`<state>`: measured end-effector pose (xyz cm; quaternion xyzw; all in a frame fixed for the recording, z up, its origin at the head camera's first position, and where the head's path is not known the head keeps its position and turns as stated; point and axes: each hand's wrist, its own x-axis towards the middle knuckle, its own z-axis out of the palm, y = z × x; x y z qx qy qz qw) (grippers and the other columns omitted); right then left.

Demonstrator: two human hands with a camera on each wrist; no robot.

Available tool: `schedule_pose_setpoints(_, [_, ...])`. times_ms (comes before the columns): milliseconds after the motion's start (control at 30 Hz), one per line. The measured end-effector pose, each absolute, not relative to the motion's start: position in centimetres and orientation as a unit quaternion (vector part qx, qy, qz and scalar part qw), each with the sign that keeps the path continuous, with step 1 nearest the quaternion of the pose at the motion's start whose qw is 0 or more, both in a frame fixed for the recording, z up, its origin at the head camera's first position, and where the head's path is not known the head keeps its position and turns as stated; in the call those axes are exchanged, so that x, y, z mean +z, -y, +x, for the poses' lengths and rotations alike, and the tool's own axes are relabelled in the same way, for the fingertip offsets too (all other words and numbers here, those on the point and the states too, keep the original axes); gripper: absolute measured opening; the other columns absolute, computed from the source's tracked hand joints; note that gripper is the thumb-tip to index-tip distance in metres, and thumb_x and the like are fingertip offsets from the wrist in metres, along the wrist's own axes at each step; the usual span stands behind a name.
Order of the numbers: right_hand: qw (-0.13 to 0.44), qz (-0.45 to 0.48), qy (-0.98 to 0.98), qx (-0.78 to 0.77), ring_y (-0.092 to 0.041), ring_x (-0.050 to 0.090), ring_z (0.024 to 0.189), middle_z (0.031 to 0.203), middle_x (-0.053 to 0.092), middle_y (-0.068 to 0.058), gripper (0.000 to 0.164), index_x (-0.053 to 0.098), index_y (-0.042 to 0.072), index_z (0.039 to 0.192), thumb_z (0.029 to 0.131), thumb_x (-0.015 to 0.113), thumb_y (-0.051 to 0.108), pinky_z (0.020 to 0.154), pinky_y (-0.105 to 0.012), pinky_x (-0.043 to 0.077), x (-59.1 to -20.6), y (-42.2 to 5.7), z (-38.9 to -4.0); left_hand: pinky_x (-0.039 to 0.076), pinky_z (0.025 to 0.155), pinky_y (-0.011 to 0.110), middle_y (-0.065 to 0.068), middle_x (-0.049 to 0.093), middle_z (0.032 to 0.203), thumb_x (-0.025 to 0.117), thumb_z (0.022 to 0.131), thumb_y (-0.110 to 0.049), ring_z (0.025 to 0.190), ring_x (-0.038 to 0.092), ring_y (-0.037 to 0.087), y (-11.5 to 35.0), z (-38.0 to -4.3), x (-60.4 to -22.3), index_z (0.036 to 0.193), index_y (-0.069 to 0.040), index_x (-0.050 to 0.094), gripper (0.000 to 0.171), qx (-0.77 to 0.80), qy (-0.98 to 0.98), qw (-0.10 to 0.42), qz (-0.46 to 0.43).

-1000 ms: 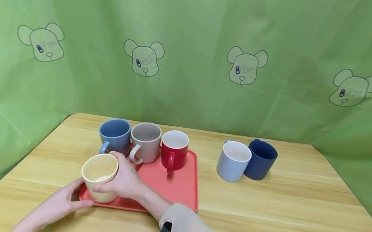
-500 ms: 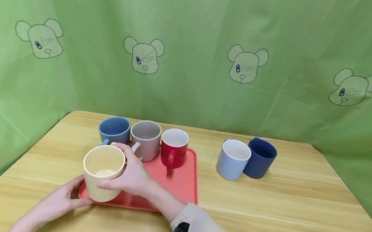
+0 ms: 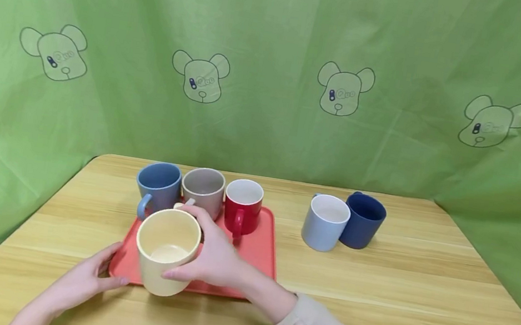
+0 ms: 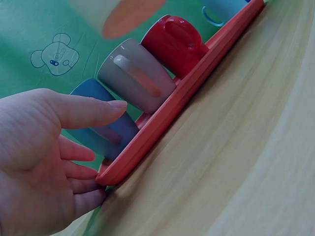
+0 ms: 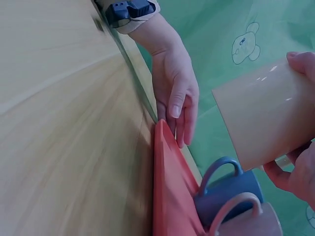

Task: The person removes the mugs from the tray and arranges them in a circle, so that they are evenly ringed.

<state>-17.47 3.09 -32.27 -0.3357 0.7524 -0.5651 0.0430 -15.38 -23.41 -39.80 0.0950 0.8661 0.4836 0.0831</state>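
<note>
My right hand [image 3: 218, 260] grips a cream mug [image 3: 160, 274] by its side, fingers behind and thumb in front. In the right wrist view the mug [image 5: 268, 115] is up in the air, off the red tray [image 5: 165, 191]. My left hand [image 3: 81, 279] is at the tray's near left corner. Its fingertips touch the tray edge [image 4: 147, 135] in the left wrist view, with the thumb [image 4: 93, 110] raised apart from it. Along the back of the tray stand a blue mug [image 3: 159, 186], a grey mug [image 3: 204, 199] and a red mug [image 3: 241, 213].
To the right on the wooden table [image 3: 394, 317], a light blue mug [image 3: 323, 231] stands beside a navy mug [image 3: 362, 228]. A green curtain [image 3: 264, 140] hangs behind the table. The mug handles on the tray point toward the front.
My right hand has lifted the cream mug off the tray's left front and carried it rightward and nearer to me. The left hand has stayed by the tray corner.
</note>
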Motion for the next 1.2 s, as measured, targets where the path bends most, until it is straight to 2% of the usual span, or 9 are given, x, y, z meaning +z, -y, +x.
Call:
schedule_pose_setpoints(267, [0.036, -0.344, -0.749, -0.565, -0.014, 0.052, 0.109, 0.121, 0.053, 0.001, 0.089, 0.036, 0.012, 0.133, 0.06, 0.085, 0.009, 0.092, -0.031, 0.046, -31.6, -7.1, -16.4, 0.022, 0.105, 0.046, 0.034, 0.021, 0.144, 0.069, 0.083, -0.021, 0.132, 0.024, 0.042, 23.4, -15.5, -39.7, 0.14, 0.014, 0.018, 0.085, 0.487, -0.863, 0.095, 0.09])
schedule_pose_setpoints(600, [-0.022, -0.317, -0.767, -0.557, -0.025, 0.053, 0.107, 0.121, 0.054, -0.01, 0.09, 0.037, 0.005, 0.133, 0.057, 0.085, 0.007, 0.092, -0.033, 0.046, -31.7, -13.8, -16.0, 0.021, 0.106, 0.047, 0.033, 0.02, 0.144, 0.068, 0.084, -0.025, 0.133, 0.022, 0.042, 23.4, -15.5, -39.5, 0.141, 0.013, 0.016, 0.086, 0.486, -0.864, 0.108, 0.073])
schedule_pose_setpoints(800, [-0.091, -0.28, -0.795, -0.531, -0.016, 0.054, 0.103, 0.121, 0.053, -0.015, 0.09, 0.037, -0.001, 0.132, 0.055, 0.084, 0.002, 0.088, -0.026, 0.047, -32.6, -18.5, -15.6, 0.022, 0.106, 0.046, 0.033, 0.019, 0.145, 0.068, 0.085, -0.025, 0.133, 0.021, 0.042, 23.5, -15.5, -39.9, 0.141, 0.013, 0.016, 0.085, 0.482, -0.866, 0.112, 0.07])
schedule_pose_setpoints(1000, [-0.164, -0.227, -0.828, -0.486, -0.006, 0.055, 0.097, 0.115, 0.055, -0.006, 0.094, 0.038, 0.0, 0.133, 0.051, 0.085, -0.001, 0.083, -0.017, 0.045, -33.2, -23.0, -14.6, 0.022, 0.105, 0.046, 0.034, 0.018, 0.145, 0.068, 0.085, -0.024, 0.133, 0.021, 0.042, 23.6, -15.4, -40.0, 0.141, 0.013, 0.017, 0.084, 0.481, -0.866, 0.117, 0.07])
schedule_pose_setpoints(1200, [-0.2, -0.13, -0.864, -0.442, 0.002, 0.05, 0.094, 0.11, 0.051, 0.009, 0.092, 0.036, 0.0, 0.135, 0.055, 0.083, -0.004, 0.079, -0.009, 0.041, -34.0, -27.6, -13.9, 0.022, 0.105, 0.047, 0.034, 0.018, 0.145, 0.067, 0.085, -0.024, 0.133, 0.021, 0.042, 23.6, -15.4, -39.9, 0.141, 0.013, 0.016, 0.084, 0.481, -0.866, 0.121, 0.072])
